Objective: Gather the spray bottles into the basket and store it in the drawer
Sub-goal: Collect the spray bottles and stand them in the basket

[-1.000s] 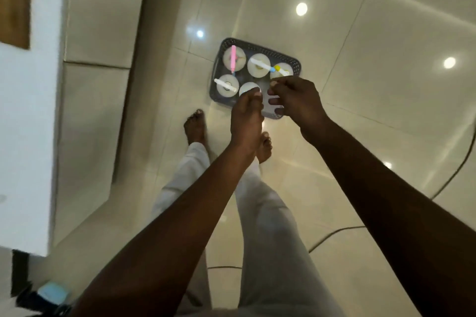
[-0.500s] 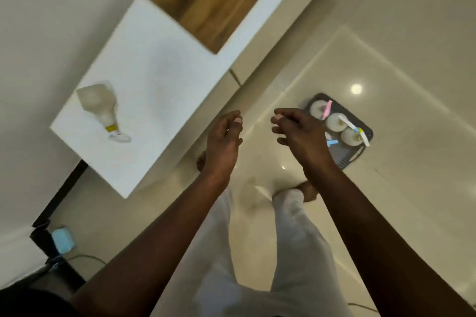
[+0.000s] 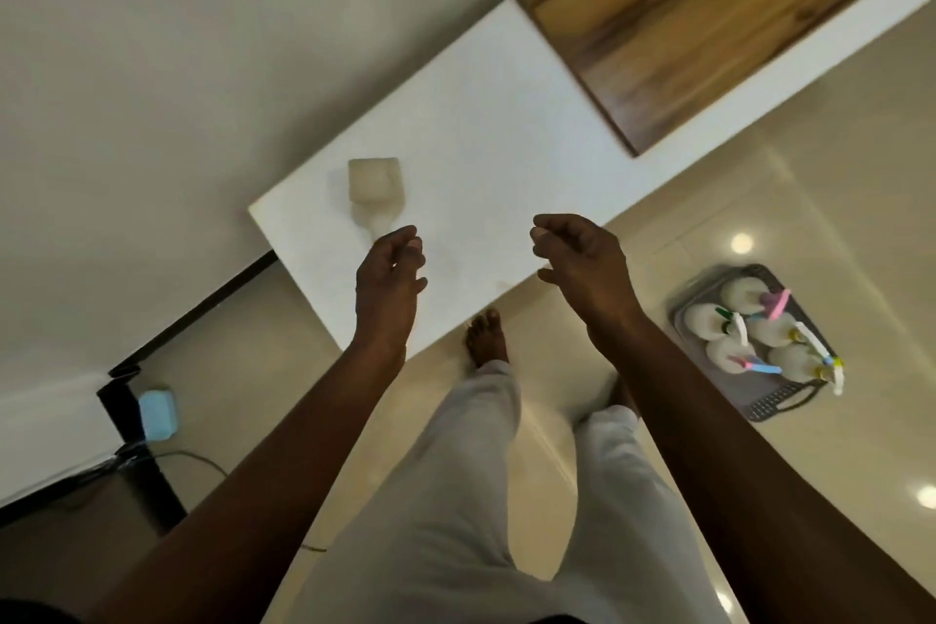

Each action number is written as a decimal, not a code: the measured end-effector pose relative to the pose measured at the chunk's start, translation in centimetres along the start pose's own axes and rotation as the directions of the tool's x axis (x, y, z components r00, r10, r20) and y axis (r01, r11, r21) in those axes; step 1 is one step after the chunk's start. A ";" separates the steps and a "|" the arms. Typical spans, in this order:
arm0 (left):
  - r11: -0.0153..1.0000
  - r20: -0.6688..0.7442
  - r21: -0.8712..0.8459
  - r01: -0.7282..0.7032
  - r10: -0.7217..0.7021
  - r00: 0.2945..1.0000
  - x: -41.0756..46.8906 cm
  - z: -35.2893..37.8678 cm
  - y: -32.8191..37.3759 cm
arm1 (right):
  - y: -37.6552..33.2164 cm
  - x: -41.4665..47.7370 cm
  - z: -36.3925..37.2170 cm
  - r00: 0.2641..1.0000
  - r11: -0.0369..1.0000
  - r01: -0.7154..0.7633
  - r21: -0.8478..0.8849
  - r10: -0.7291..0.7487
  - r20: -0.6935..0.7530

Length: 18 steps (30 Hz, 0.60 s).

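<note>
On the bench (image 3: 506, 152): one pale spray bottle (image 3: 372, 188), seemingly on its side, neck end toward the near edge and partly hidden behind the left grip.
Left grip (image 3: 387, 284): fingers loosely curled, nothing held, just beside the neck, contact not visible.
Right grip (image 3: 582, 264): likewise loosely curled and empty, over the near edge of the bench, apart from the spray bottle.
Basket (image 3: 772, 405): on the floor (image 3: 835, 142) to the right, well apart from the bench, with several bottles (image 3: 729, 352) inside, coloured triggers up.
Drawer: not in view.
Step in hand: likely reaching for the last loose one; gathering nearly done, storing not yet begun.
Next move: probably closing the left grip round the neck or body, lifting clear, then carrying down to the bare patch at the basket's near end; some care called for, since a smooth round body may roll.
</note>
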<state>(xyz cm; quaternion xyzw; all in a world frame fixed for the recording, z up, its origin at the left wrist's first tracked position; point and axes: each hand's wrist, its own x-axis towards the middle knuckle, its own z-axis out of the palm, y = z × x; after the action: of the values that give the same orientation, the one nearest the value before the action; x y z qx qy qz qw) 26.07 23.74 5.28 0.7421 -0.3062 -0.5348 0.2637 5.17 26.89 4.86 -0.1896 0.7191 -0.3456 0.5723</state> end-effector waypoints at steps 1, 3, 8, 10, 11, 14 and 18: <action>1.000 -0.009 -0.007 -0.004 0.003 1.000 0.9 -1.0 0.3 | -0.5 0.4 1.2 1.000 1.000 0.004 -0.017 -0.003 0.010; 1.000 -0.027 -0.018 -0.015 0.014 1.000 2.7 -2.5 0.9 | -1.5 1.4 3.0 1.000 0.999 0.004 -0.047 -0.003 0.022; 0.998 -0.092 -0.040 -0.038 0.034 0.995 6.3 -5.1 2.0 | -3.1 3.9 7.4 0.996 0.993 0.031 -0.110 -0.022 0.083; 0.998 -0.110 -0.049 -0.026 0.020 0.994 7.4 -5.4 1.8 | -3.3 5.1 9.1 0.993 0.991 0.043 -0.125 -0.029 0.110; 0.999 -0.118 -0.048 -0.013 0.007 0.993 8.0 -5.4 1.6 | -3.4 5.6 9.9 0.992 0.990 0.041 -0.133 -0.024 0.122; 0.999 -0.160 -0.036 0.016 -0.022 0.987 10.3 -5.7 1.1 | -3.4 7.3 12.5 0.986 0.988 0.015 -0.153 0.011 0.165; 0.997 -0.159 -0.025 0.070 -0.073 0.985 14.8 -6.3 0.3 | -2.7 10.0 15.9 0.971 0.981 -0.009 -0.192 0.054 0.232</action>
<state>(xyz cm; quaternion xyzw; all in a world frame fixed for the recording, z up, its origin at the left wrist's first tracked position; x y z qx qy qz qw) 35.55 13.03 -2.03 0.7905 -0.2522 -0.4857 0.2749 17.26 13.90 -1.78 -0.2716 0.6786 -0.2414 0.6384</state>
